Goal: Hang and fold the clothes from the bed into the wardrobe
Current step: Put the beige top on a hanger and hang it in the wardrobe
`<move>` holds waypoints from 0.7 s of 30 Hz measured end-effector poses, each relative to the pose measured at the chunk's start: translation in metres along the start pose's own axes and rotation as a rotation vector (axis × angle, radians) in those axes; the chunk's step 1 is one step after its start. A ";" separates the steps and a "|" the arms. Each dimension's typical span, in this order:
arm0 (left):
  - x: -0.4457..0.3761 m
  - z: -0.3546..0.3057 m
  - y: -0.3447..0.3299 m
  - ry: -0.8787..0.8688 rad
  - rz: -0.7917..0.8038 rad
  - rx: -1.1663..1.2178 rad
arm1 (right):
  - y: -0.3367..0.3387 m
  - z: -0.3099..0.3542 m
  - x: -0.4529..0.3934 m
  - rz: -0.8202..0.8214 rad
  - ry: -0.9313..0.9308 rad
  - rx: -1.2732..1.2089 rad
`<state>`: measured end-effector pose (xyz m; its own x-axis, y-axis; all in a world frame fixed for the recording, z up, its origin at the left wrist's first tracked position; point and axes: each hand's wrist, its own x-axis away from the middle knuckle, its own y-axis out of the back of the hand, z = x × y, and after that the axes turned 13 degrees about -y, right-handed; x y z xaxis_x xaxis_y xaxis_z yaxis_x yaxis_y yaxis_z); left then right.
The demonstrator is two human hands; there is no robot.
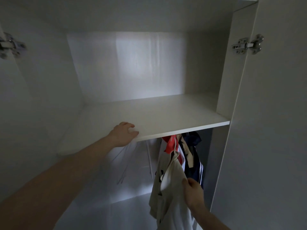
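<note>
In the head view, our left hand (123, 134) rests on the front edge of the white laminate wardrobe shelf (166, 117), fingers curled over its lip, most likely to steady us while we work below it. Our right hand (193, 194), lower and to the right, grips the cream fabric garment (167, 185), which hangs under the shelf. Just beyond that hand hang a red-collared white garment (172, 144) and a navy garment with white stripes (195, 166), crowded together. Thin white empty hangers (126, 161) hang directly beneath our left hand.
</note>
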<state>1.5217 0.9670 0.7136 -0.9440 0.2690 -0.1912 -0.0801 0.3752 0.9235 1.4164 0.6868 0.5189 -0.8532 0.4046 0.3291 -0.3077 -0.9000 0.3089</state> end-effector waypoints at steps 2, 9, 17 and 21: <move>-0.006 0.005 -0.004 -0.014 0.049 -0.044 | -0.009 0.004 -0.010 0.005 0.015 0.003; -0.031 0.023 -0.011 0.041 0.112 -0.120 | -0.032 0.028 -0.051 0.063 0.038 -0.026; -0.044 0.028 -0.023 0.125 0.119 -0.101 | -0.045 0.058 -0.097 0.118 0.105 0.004; -0.043 0.026 -0.025 0.123 0.111 -0.102 | -0.052 0.073 -0.117 0.081 0.128 0.044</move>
<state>1.5726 0.9693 0.6900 -0.9803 0.1911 -0.0500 0.0005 0.2555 0.9668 1.5635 0.6977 0.5299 -0.9222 0.3042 0.2389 -0.2189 -0.9197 0.3260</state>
